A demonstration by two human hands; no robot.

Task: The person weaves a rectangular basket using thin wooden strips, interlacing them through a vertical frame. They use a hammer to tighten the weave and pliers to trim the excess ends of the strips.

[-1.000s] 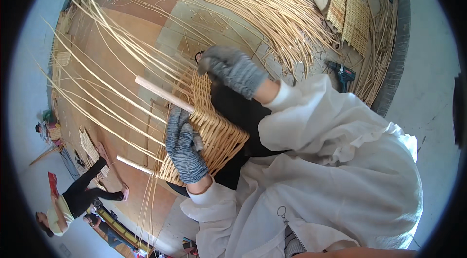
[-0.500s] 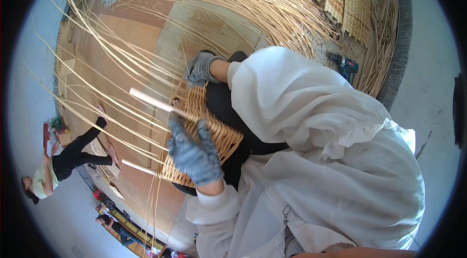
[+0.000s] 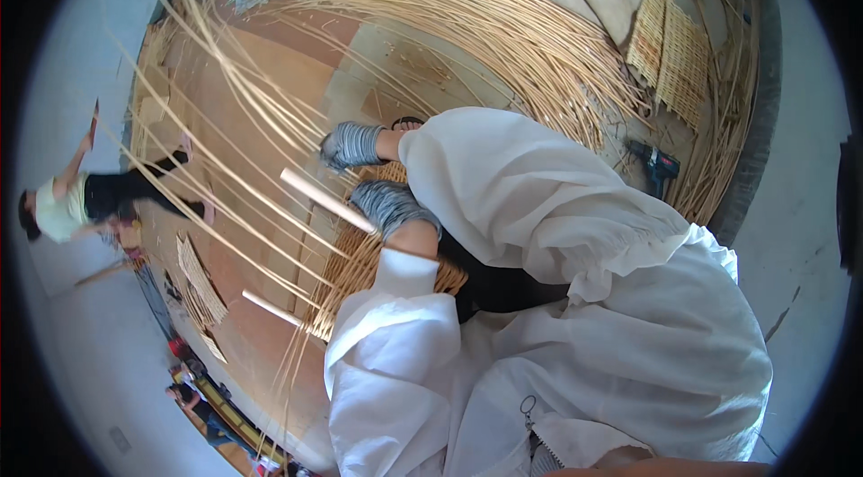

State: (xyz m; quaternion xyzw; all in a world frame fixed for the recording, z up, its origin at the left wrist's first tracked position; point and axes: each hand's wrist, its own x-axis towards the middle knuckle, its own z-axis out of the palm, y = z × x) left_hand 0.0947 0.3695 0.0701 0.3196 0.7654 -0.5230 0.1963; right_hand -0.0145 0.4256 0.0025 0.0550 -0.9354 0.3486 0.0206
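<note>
A half-woven wicker basket [image 3: 346, 284] sits against my black-trousered legs, long pale strands fanning from it to the upper left. Two pale wooden rods [image 3: 319, 196] stick out from its side. My left hand [image 3: 391, 207], in a grey knit glove, lies over the basket by the upper rod; its fingers are mostly hidden by its back and wrist. My right hand [image 3: 352, 146], gloved alike, is at the upper edge among the strand bases, fingers curled in; what they hold is too hidden to name. White sleeves cover much of the basket.
A long bundle of rods [image 3: 485, 18] arcs behind, beside two woven panels [image 3: 679, 59] and a cordless drill [image 3: 658, 169] at right. Flat woven pieces [image 3: 198, 284] lie at left, where one person [image 3: 63, 203] walks carrying something thin and another [image 3: 202, 410] works lower down.
My right hand has moved left and down toward the strand bases. My left hand has risen along the basket toward it, turning its fingers out of sight. The walking person has moved upward in view.
</note>
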